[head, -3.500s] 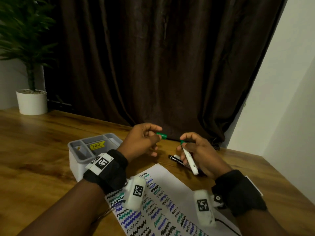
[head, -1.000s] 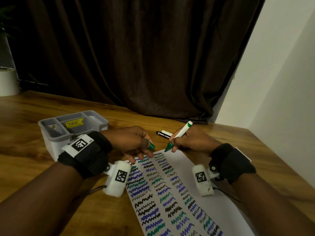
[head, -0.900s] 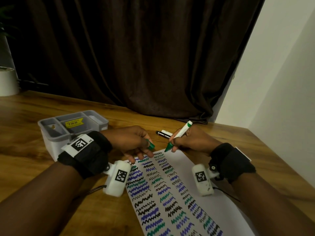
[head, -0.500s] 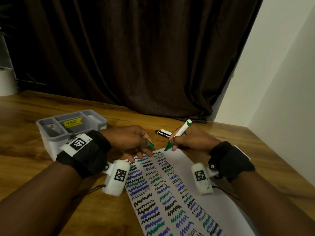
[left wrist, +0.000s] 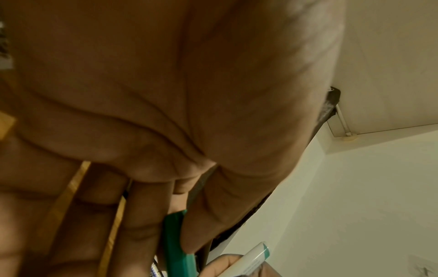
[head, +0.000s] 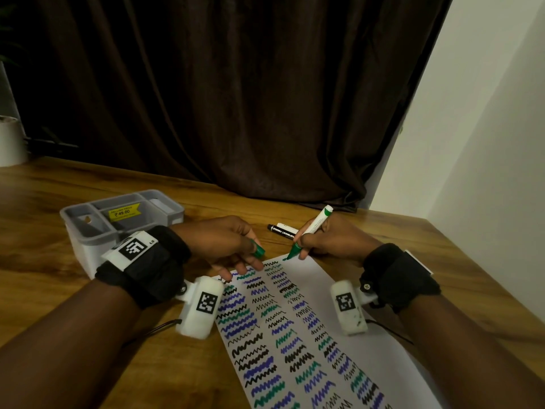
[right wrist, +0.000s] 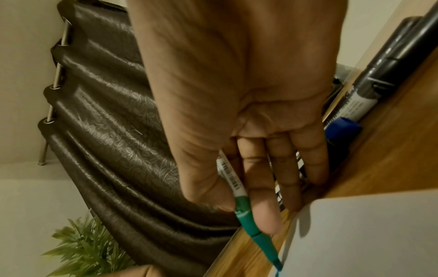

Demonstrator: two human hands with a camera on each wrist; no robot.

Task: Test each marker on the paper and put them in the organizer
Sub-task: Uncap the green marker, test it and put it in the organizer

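Note:
My right hand point(head: 326, 240) grips an uncapped green marker point(head: 311, 231) like a pen, its tip touching the far edge of the white paper point(head: 330, 293), which is covered in black, blue and green squiggles. In the right wrist view the green marker point(right wrist: 246, 213) has its nib on the paper's corner point(right wrist: 367, 234). My left hand point(head: 227, 243) pinches the green cap point(head: 259, 251) between thumb and forefinger, its other fingertips resting on the paper's far left corner. The left wrist view shows the cap point(left wrist: 176, 243) against my thumb. A grey organizer point(head: 88, 231) sits on the table to the left.
More markers lie on the wooden table just beyond the paper, among them a black one point(head: 281, 230); the right wrist view shows a black marker point(right wrist: 379, 75) and a blue cap point(right wrist: 343, 129) beside my fingers. A dark curtain point(head: 236, 98) hangs behind; a white pot point(head: 10, 140) stands far left.
Since 3.5 s ago both hands came down from mid-air to the paper and the marker tip now touches it. Over the last second the hands have barely moved.

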